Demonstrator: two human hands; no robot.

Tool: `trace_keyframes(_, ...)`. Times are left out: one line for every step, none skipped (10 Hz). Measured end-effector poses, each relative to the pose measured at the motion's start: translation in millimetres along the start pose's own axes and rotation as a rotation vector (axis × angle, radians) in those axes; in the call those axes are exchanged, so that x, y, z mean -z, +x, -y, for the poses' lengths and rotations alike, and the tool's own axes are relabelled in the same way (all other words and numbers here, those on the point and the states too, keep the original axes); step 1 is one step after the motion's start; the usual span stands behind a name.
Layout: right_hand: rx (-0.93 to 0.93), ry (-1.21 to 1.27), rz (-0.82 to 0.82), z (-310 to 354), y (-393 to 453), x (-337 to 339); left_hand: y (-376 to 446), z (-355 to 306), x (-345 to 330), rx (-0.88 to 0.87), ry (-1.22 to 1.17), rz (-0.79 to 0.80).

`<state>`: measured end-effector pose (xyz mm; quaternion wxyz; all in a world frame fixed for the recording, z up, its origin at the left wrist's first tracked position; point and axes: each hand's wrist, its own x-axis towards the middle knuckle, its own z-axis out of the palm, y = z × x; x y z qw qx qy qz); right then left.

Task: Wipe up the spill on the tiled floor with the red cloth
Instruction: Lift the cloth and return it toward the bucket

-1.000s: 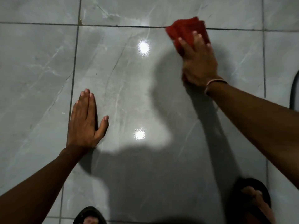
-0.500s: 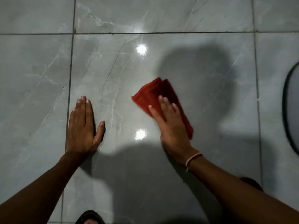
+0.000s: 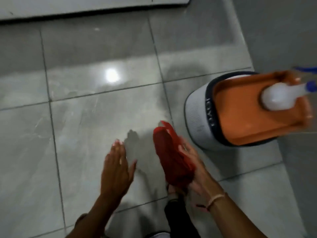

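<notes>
Nearest the camera, the right hand (image 3: 192, 167) is turned palm-up and cupped, its fingers curled around the red cloth (image 3: 171, 158), which sits bunched in the palm and is lifted clear of the tiled floor (image 3: 85, 126). Gathering it this way probably serves to refold it or present a drier face, since a crumpled wad wipes poorly. A thin bracelet (image 3: 215, 199) circles that wrist. Just beside it, the left hand (image 3: 116, 167) is spread flat with fingers straight and apart, gripping nothing; it hangs low above the tile, casting a shadow right under it, seemingly ready either to steady the body or to help with the cloth.

The tile in front of both hands shows dull smears and a glare spot (image 3: 111, 75) from an overhead light; motion blur makes it hard to say whether any liquid is left there.

Further off to the right stands a round grey container (image 3: 195, 114) with a dark rim, perhaps a bin or stool. An orange tray (image 3: 248, 115) lies across its top, carrying a white spray bottle (image 3: 277, 97) with a blue nozzle, likely the cleaner kept within reach. Pale lettering runs along the dark rim but is too blurred to read.

Farthest away, a dark-edged step or ledge (image 3: 85, 12) crosses the top.
</notes>
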<state>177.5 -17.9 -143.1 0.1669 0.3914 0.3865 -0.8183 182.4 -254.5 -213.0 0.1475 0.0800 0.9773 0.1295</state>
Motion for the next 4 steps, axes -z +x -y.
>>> trace_keyframes(0.173, 0.019, -0.114, 94.3, -53.9, 33.5, 26.0, -111.1, 32.0, -0.212, -0.068, -0.099)
trace_keyframes(0.442, -0.266, -0.295, 154.1, -54.4, 73.3, 60.6, -202.6, 44.8, -0.364, -0.131, -0.116)
trace_keyframes(0.496, -0.893, -0.297, 175.7, -21.6, 99.4, 91.1, -255.8, 33.6, -0.424, -0.101, -0.02)
trace_keyframes(0.344, -1.424, -0.267, 180.6, 5.8, 120.0, 99.1, -259.9, 14.4, -0.423, -0.031, 0.12)
